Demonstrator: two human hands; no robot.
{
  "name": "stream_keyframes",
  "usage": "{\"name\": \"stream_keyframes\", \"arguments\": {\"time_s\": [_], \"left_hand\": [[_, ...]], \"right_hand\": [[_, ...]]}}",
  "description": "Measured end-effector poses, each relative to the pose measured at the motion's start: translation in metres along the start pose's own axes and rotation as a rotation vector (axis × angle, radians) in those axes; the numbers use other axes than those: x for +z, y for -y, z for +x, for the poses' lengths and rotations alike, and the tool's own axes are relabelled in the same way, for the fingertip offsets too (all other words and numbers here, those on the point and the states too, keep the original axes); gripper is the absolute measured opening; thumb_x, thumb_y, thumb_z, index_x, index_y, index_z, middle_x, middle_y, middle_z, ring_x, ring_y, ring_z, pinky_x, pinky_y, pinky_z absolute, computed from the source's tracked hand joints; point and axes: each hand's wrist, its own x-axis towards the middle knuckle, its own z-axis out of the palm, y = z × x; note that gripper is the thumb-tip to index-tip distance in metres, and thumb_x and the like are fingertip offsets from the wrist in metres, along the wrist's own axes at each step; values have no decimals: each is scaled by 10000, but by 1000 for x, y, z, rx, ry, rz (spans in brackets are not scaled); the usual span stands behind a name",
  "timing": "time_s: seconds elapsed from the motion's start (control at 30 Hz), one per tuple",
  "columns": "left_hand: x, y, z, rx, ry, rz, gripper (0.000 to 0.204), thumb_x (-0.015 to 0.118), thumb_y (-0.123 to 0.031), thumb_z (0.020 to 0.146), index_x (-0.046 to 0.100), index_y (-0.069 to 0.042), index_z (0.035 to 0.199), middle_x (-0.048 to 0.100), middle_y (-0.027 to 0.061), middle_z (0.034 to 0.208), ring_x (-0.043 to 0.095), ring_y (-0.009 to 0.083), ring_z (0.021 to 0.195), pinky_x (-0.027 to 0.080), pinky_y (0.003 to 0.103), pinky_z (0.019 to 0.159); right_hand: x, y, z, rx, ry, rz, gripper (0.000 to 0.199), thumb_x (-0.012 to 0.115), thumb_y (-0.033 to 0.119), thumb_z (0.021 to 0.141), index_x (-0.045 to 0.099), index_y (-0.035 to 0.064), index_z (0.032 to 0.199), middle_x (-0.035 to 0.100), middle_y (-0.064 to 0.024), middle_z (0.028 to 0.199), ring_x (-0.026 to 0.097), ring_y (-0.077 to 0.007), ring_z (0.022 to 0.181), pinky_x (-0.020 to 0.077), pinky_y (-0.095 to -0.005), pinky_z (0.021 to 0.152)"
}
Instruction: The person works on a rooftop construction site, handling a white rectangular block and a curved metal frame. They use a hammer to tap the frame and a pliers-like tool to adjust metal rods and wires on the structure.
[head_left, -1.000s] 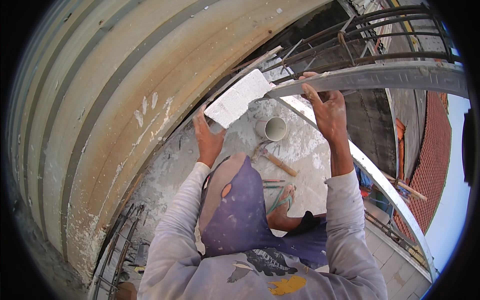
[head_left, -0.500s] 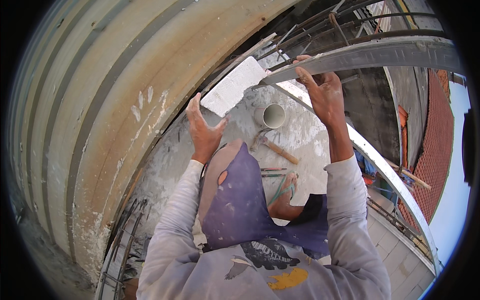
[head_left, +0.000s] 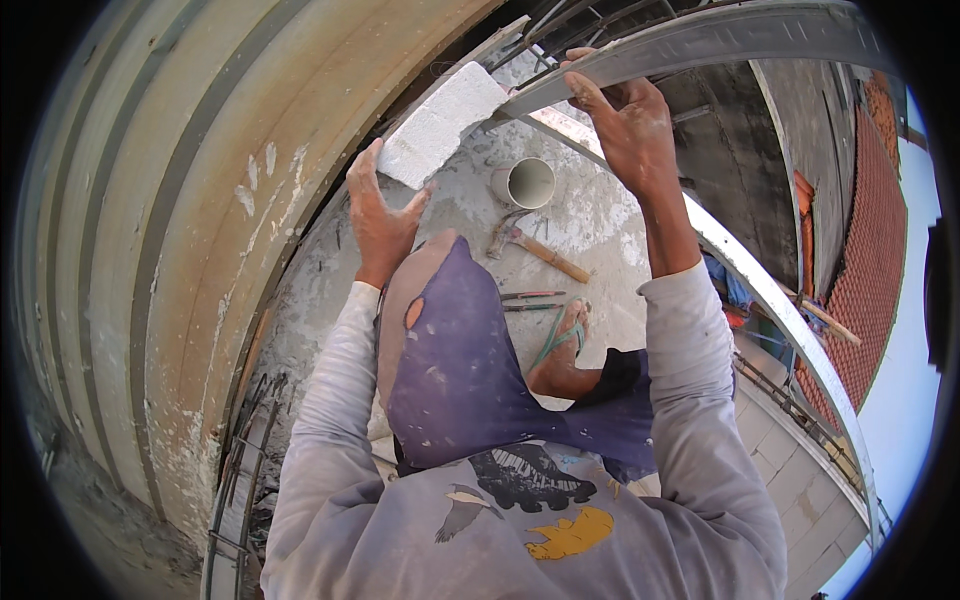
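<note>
A white, rough-faced lightweight block [head_left: 440,125] lies tilted beside the wall, with a ragged notch in its right side. My left hand [head_left: 382,222] grips the block's near end, fingers on its left side and thumb at the near corner. Above and to the right, my right hand [head_left: 632,125] is closed on a long grey metal strip [head_left: 720,45], with the thumb on its near face and the other fingers partly hidden behind it. The strip's left end meets the block's right end; whether it presses on the block I cannot tell.
An open-topped white pipe piece [head_left: 527,183] stands on the concrete floor, near a wooden-handled hammer [head_left: 550,258]. Thin red-and-dark tools [head_left: 533,300] lie by my sandalled foot. A corrugated metal sheet [head_left: 200,250] rises on the left, and a pale curved beam [head_left: 770,290] runs along the right.
The whole scene has shifted up and slightly left in view. Both hands keep their holds on the block and the metal strip, with little change between them.
</note>
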Motion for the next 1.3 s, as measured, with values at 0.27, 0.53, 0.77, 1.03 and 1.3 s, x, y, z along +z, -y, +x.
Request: {"name": "stream_keyframes", "arguments": {"time_s": [0.27,0.53,0.77,1.03,1.3], "left_hand": [[1,-1,0,-12,12,23,917,905,-272,767,414,-98,1522,507,187,1437,495,384,1345,434,479,1100],[2,1,0,8,-5,11,923,903,-260,770,404,-89,1527,505,183,1445,497,380,1345,432,476,1101],[0,-5,3,-25,9,2,908,902,-240,766,420,-81,1519,522,182,1433,517,368,1335,435,465,1101],[-2,-6,5,-82,21,-40,855,901,-223,765,462,-57,1480,560,178,1379,556,356,1293,454,445,1078],[-1,-4,5,-33,-11,-20,860,909,-237,758,459,-65,1470,566,178,1362,573,361,1265,464,447,1063]], "right_hand": [[3,-6,0,-26,-39,46,349,756,286,960,732,52,1217,771,-118,1119,717,-204,1051,520,-341,960],[4,-4,-1,3,-51,-40,386,738,340,952,732,71,1229,772,-125,1140,728,-237,1076,520,-355,975],[5,-7,2,8,-51,43,361,752,305,951,733,80,1233,776,-108,1114,729,-210,1029,530,-350,957],[6,7,2,90,-61,82,311,770,222,942,744,74,1214,767,-85,1087,717,-177,986,565,-326,911],[4,6,5,77,-71,152,302,772,186,945,734,43,1208,745,-88,1099,698,-172,974,581,-322,894]]}}
